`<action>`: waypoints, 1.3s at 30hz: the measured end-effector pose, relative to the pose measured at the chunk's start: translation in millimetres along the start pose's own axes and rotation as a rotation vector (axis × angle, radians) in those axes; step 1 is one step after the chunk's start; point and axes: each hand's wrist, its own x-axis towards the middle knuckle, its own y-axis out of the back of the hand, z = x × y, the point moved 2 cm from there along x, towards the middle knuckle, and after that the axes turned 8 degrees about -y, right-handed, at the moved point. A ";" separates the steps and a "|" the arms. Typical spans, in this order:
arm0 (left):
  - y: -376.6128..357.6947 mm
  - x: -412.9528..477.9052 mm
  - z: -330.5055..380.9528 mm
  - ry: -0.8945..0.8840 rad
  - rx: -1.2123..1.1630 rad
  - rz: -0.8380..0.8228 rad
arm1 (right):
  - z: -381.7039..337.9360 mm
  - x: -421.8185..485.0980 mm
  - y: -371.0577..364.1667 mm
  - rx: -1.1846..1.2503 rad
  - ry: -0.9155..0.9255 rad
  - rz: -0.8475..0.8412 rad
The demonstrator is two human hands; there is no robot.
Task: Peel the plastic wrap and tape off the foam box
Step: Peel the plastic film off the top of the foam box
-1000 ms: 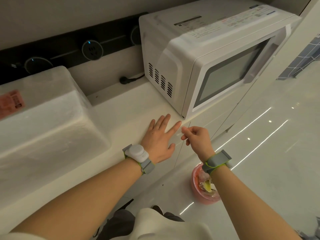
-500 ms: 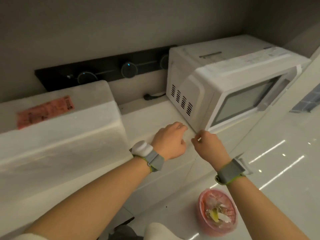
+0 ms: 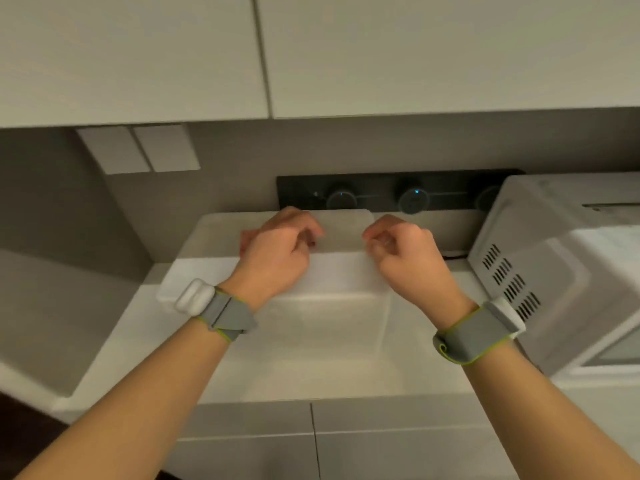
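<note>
The foam box (image 3: 332,282) sits on the bench (image 3: 311,372) at nine o'clock from the microwave (image 3: 554,271), left hand (image 3: 277,251) and right hand (image 3: 405,252) curled over its top, whether pinching wrap I cannot tell, apparently starting the peel, which next needs a loose edge.

I see a white box (image 3: 329,317), a cream bench (image 3: 114,341), a white microwave (image 3: 561,271) with black vent slots (image 3: 509,285), a black panel (image 3: 301,192) with blue-lit dials (image 3: 412,200), beige cabinets (image 3: 415,53), and grey wristbands (image 3: 225,313) edged lime green.
</note>
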 end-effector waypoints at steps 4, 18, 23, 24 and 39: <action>9.8 -20.2 -27.5 0.051 0.028 -0.051 | -28.6 22.1 -31.8 -0.078 0.180 -0.057; 28.8 -56.7 -39.6 -0.031 -0.003 -0.192 | -19.4 28.8 -72.4 -0.302 0.349 -0.135; 28.8 -69.2 -40.5 -0.034 0.060 -0.221 | -17.2 31.3 -75.5 -0.312 0.376 -0.132; 27.5 -70.4 -39.5 -0.047 0.078 -0.229 | -16.9 31.5 -75.9 -0.314 0.377 -0.131; 26.1 -77.8 -27.8 -0.098 0.192 -0.173 | -15.1 29.4 -75.6 -0.304 0.381 -0.122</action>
